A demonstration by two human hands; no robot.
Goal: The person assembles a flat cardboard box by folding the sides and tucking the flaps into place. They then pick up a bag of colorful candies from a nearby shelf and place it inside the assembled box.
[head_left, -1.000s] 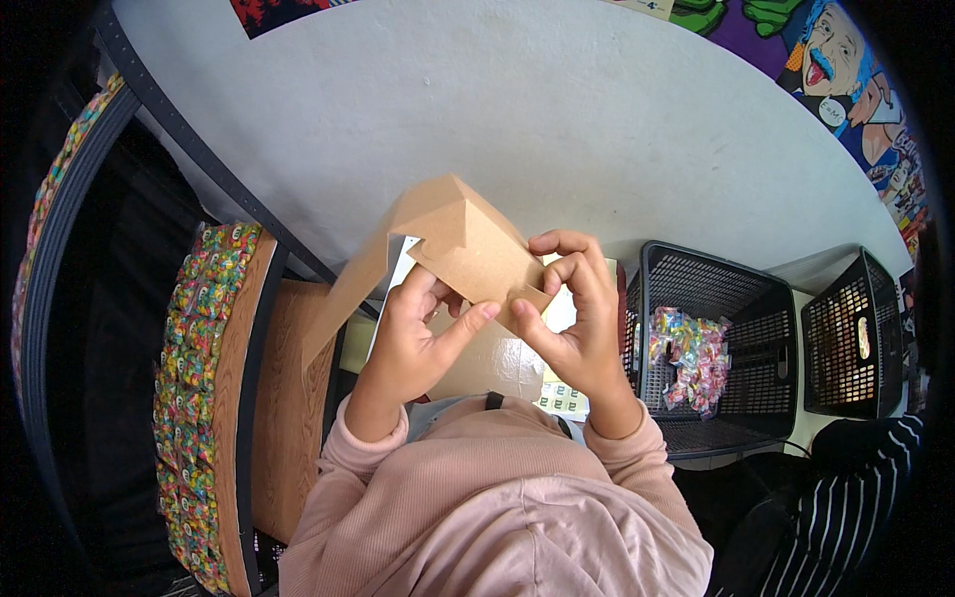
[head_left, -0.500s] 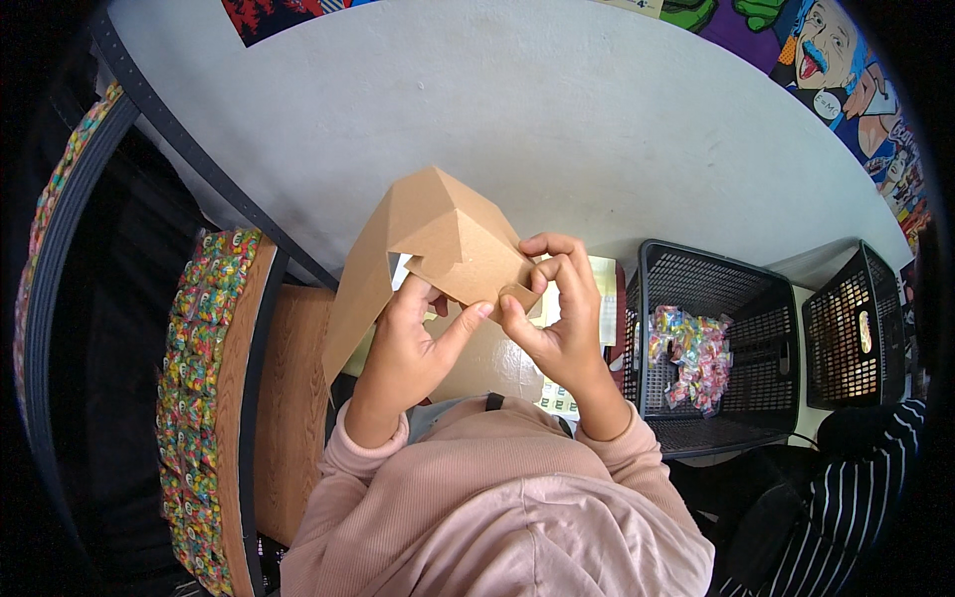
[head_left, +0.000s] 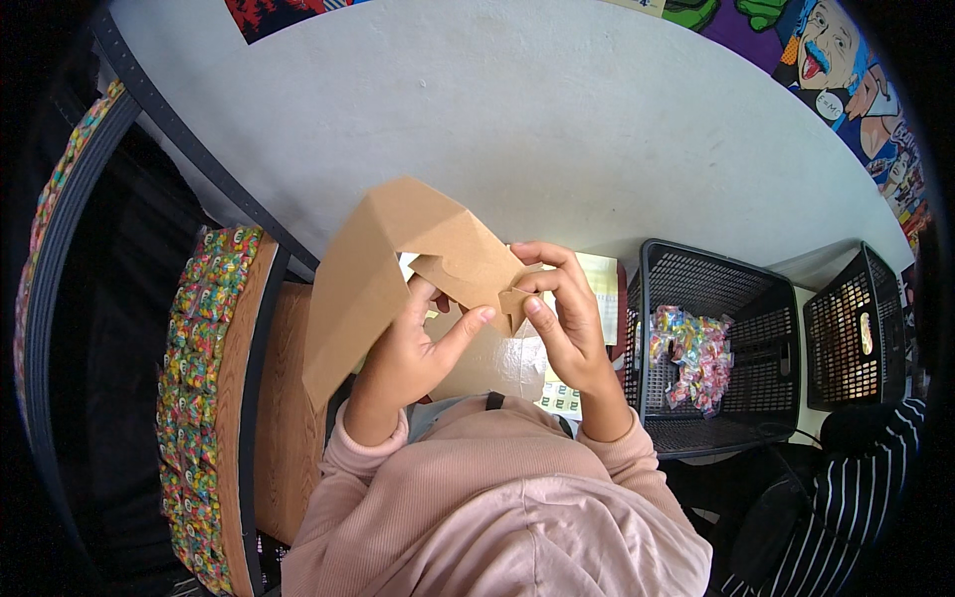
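Note:
Held up in front of me is a partly folded brown cardboard box (head_left: 348, 289), its long panel hanging down at the left. My left hand (head_left: 423, 338) grips the near side of the cardboard, thumb on the outer face and fingers tucked behind it. At the box's right end, my right hand (head_left: 567, 313) pinches a small notched flap between thumb and fingers. The tips of the left fingers are partly hidden by the cardboard.
A black plastic crate (head_left: 716, 269) with wrapped candies (head_left: 691, 358) stands at the right, another black crate (head_left: 856, 328) beyond it. Packed bags of colourful candy (head_left: 199, 418) line a shelf at the left. Striped fabric (head_left: 865, 497) shows at lower right. A pale wall (head_left: 477, 109) rises ahead.
The cardboard box has tilted and shifted left, its long panel swinging toward me. The small flap at its right end is bent further, my right fingers still on it.

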